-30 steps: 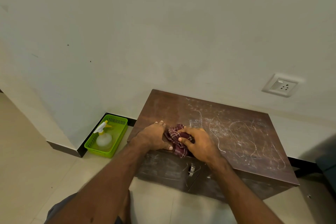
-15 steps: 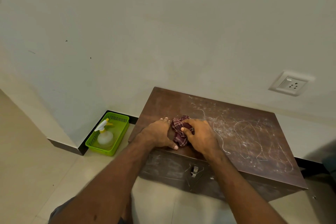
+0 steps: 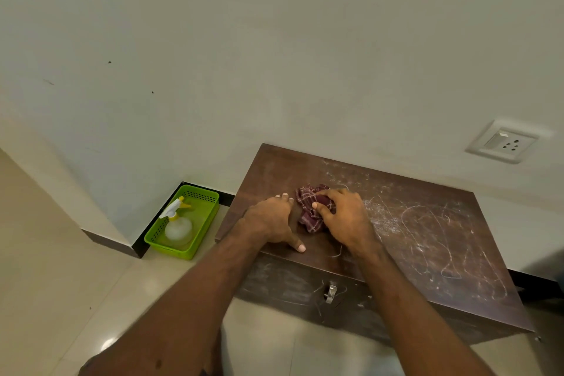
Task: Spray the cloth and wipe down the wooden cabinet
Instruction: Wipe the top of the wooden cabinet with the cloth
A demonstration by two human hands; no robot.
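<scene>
Lying in green basket (image 3: 201, 224) — spray bottle (image 3: 178, 224); beside cabinet (image 3: 427, 241).

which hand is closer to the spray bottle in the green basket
Left. The left hand rests flat on the cabinet top near its left edge, the side toward the spray bottle; the right hand grips the cloth farther right.

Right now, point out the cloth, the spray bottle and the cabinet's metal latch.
cloth (image 3: 309, 210), head view, on the bunched plaid folds between the hands.
spray bottle (image 3: 178, 227), head view, on its round clear body.
metal latch (image 3: 330, 293), head view, on the hasp's middle.
</scene>
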